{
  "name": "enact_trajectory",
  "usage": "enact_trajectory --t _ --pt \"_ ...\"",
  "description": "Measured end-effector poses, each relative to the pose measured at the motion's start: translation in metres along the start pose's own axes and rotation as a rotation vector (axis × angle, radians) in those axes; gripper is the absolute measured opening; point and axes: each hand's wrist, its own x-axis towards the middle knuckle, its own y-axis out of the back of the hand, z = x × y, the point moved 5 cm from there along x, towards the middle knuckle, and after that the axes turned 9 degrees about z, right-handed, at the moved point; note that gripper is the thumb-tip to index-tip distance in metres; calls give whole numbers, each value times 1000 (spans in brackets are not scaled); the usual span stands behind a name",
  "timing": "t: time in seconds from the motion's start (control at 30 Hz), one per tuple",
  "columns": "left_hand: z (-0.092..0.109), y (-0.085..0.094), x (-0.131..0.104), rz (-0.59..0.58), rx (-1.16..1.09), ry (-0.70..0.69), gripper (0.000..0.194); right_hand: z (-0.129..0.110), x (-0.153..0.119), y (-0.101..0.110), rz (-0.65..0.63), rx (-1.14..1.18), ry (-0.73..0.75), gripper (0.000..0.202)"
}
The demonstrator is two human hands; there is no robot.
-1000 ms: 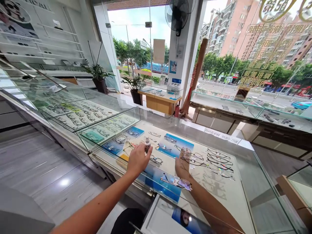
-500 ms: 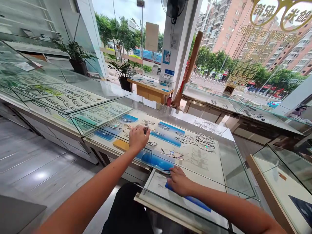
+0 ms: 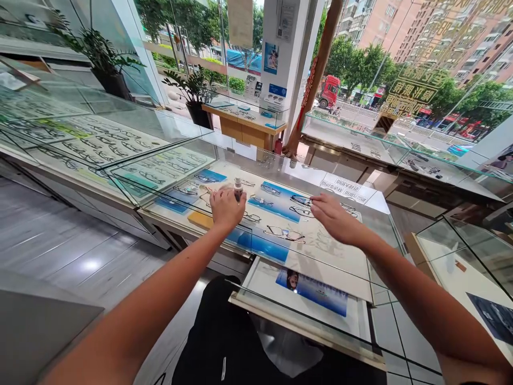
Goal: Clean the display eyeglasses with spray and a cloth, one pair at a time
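Observation:
My left hand is closed around a small spray bottle with a clear cap, above the glass display counter. My right hand reaches over the same counter top, its fingers pinched on a pair of dark-rimmed eyeglasses. Its far side overlaps other frames lying below the glass, so its outline is partly unclear. Nearer to me, a pulled-out drawer holds a blue printed card. A pair of thin-rimmed eyeglasses lies inside the case between my hands.
More rows of glasses fill the case on the left. A yellow box sits near the case's front edge. Potted plants and a small wooden display table stand by the window. Another glass case is at right.
My right hand has left the drawer with the eyeglasses, moving up and away over the counter top. My left hand keeps the spray bottle in about the same place. The view has tilted down.

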Motion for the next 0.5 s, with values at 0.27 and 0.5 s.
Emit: enact_trajectory --t 0.27,0.5 --pt "-4 -2 1 5 -11 88 59 84 120 -52 -39 -249 -168 65" --pt "-6 -3 1 -44 -21 131 65 102 133 -85 -91 -306 -196 68"
